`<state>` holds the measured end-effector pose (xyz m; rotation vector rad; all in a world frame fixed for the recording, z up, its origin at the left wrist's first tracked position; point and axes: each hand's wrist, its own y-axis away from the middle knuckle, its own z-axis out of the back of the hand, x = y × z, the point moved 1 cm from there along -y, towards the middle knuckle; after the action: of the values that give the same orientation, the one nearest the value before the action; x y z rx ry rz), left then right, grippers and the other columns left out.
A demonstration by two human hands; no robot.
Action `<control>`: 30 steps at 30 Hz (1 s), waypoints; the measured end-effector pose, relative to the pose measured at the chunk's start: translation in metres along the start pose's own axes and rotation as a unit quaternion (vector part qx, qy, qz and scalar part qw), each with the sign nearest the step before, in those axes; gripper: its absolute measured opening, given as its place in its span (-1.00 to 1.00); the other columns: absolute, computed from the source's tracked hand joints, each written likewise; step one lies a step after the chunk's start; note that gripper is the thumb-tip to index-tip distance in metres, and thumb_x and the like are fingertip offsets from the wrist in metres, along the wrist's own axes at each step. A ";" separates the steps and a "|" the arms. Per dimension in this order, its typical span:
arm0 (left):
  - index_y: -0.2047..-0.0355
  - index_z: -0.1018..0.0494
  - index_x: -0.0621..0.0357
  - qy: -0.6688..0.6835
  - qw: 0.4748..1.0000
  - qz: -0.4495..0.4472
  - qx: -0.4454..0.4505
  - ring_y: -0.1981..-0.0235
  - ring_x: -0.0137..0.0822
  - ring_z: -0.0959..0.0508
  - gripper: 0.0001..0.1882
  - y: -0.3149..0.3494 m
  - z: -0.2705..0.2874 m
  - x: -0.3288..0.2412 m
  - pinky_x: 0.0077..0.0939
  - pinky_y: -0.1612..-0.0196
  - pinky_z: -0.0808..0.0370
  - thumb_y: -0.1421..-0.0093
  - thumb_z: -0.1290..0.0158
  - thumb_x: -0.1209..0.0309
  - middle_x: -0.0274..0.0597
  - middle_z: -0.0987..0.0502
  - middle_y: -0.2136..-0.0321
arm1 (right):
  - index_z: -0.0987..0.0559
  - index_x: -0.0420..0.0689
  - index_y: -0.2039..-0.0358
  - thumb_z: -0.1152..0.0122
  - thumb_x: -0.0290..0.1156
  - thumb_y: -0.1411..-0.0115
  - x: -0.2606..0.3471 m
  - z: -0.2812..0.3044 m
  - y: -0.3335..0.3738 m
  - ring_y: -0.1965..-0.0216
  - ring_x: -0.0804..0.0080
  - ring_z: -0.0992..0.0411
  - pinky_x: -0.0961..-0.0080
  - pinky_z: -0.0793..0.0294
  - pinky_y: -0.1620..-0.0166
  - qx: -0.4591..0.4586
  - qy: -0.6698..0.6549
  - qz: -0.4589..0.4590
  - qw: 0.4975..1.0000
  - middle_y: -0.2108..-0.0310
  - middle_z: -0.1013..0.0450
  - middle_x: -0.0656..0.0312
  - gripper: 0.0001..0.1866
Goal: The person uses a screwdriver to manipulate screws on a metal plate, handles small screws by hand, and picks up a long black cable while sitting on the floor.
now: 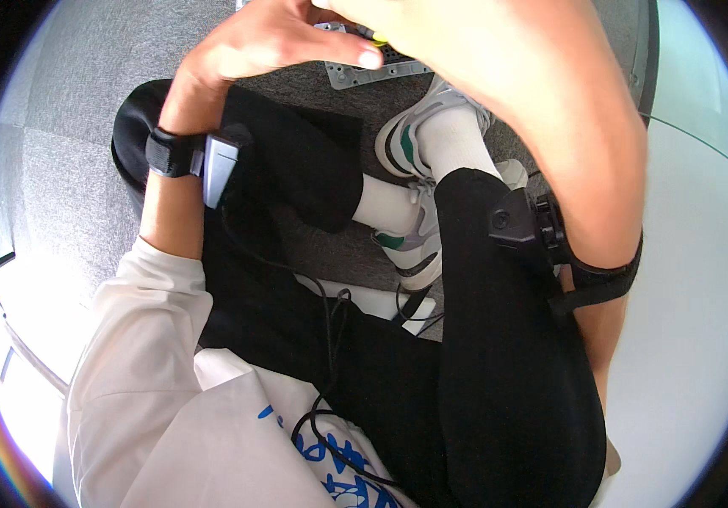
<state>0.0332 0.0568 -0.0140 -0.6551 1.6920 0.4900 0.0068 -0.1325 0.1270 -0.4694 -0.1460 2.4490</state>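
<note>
At the top edge my left hand (283, 41) reaches in above a grey metal frame (348, 74) with small holes along its rim. Its thumb is stretched out straight and apart; the other fingers are partly cut off by the picture's edge. My right hand (393, 15) bends in from the right, close to the left one, with its fingers hidden. A small yellow-green piece (379, 38) shows between the hands, too little of it to name. Under them, the frame lies on the carpet just beyond my shoes, with dark perforated parts inside it.
My crossed legs in black trousers (508, 364) and grey-white shoes (419, 237) fill the middle. Black cables (327, 339) run over my lap. A white flat object (372, 300) lies on the carpet (110, 102) between my legs. A white panel (686, 296) stands close on the right.
</note>
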 end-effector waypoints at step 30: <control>-0.34 -0.27 0.20 -0.179 0.983 -0.029 -0.034 -0.22 -0.22 -0.45 -0.19 -0.008 -0.008 -0.012 -0.17 -0.28 -0.41 -0.13 -0.43 0.43 -0.05 -0.49 -0.18 | -0.67 -0.30 0.40 -0.30 -0.20 -0.23 0.007 -0.017 0.006 0.39 0.07 -0.61 0.35 -0.59 0.29 0.066 -0.047 -0.096 0.992 0.50 -0.57 -0.05 -0.66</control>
<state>0.0340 0.0477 0.0001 -0.6231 1.3190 0.5884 0.0043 -0.1336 0.1076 -0.2680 -0.0658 2.2744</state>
